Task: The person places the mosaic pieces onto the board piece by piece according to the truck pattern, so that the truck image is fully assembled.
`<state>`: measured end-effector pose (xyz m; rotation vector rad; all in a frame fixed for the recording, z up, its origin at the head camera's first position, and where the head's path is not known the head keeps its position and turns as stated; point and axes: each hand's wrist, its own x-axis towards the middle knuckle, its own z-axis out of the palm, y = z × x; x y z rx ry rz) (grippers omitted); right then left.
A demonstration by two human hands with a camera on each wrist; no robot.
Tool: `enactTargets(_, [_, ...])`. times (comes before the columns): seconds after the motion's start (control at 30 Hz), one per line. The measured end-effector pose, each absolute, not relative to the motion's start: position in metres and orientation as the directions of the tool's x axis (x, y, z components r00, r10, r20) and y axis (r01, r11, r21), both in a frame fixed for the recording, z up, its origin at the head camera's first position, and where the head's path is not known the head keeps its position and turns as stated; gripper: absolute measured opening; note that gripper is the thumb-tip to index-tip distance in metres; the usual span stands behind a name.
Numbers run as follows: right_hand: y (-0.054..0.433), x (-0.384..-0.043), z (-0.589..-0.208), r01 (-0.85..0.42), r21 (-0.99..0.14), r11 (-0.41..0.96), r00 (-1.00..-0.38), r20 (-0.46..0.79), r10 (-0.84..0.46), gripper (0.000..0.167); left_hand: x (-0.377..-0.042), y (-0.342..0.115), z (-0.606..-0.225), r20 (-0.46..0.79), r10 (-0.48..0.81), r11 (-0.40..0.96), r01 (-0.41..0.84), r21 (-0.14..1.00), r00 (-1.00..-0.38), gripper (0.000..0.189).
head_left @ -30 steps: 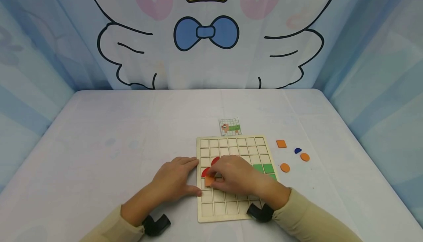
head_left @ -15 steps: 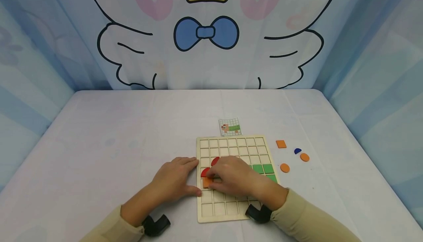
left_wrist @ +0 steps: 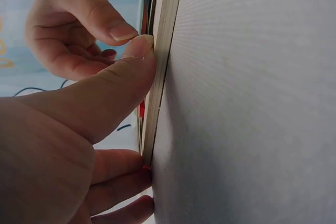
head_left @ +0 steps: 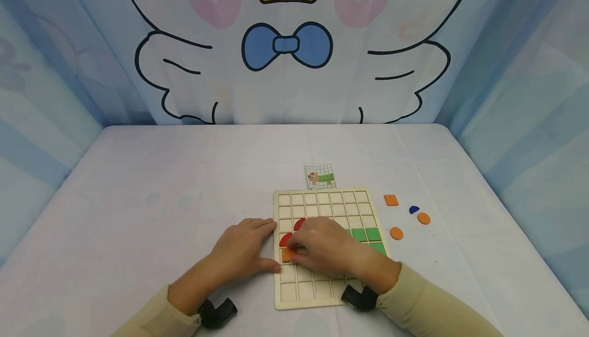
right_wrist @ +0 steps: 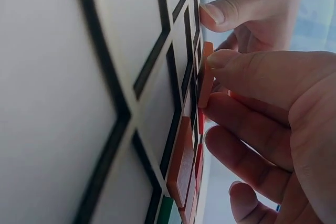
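My right hand [head_left: 326, 245] pinches an orange square tile [head_left: 287, 254] over the leftmost column of a wooden grid board [head_left: 288, 292]. In the right wrist view the thumb presses this tile's near face, and the tile stands slightly tilted against the grid. My left hand [head_left: 241, 247] rests along the board's left edge, fingers extended, with its thumb [left_wrist: 139, 51] touching the side. Red rounded pieces [head_left: 285, 240] lie just above the pinched tile. Green squares [head_left: 373, 234] fill cells at the right. Another orange tile [right_wrist: 181, 163] sits on the board, hidden beneath the right hand in the head view.
A small picture card [head_left: 320, 177] with a gridded drawing lies behind the board. Right of the board are a loose orange square [head_left: 391, 200], a blue half-circle [head_left: 414, 209] and two orange discs [head_left: 397, 233]. A printed curtain [head_left: 285, 91] backs the white table.
My right hand has shifted slightly left with the orange square tile, bringing it nearer the board's left rim. The left hand has stayed in place.
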<state>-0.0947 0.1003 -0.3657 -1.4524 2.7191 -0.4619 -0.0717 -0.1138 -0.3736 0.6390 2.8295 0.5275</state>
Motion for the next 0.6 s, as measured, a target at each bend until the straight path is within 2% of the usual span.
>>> enactTargets(0.6, [0.0972,-0.0943,-0.3682,-0.836,-0.255,0.486,-0.536,0.188,-0.823,0.007,-0.0713,-0.1155,-0.3734,-0.072,0.460,0.828,0.398,0.396,-0.885,0.082])
